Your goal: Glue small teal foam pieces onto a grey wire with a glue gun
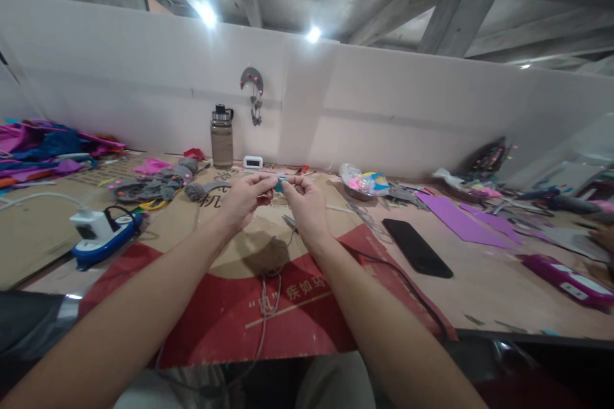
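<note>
My left hand (244,198) and my right hand (305,201) are raised together over the cardboard-covered table (480,275), fingertips meeting. Both pinch a small teal piece (279,183) between them; its exact shape is too small to make out. A thin grey wire (268,281) trails on the cardboard under my wrists. Grey felt pieces (153,188) lie to the left of my left hand.
A water bottle (221,137) and a small white clock (252,162) stand by the white back wall. A white-and-blue power strip (103,233) sits left. A black phone (416,246), purple felt sheets (460,220) and a magenta case (566,278) lie right.
</note>
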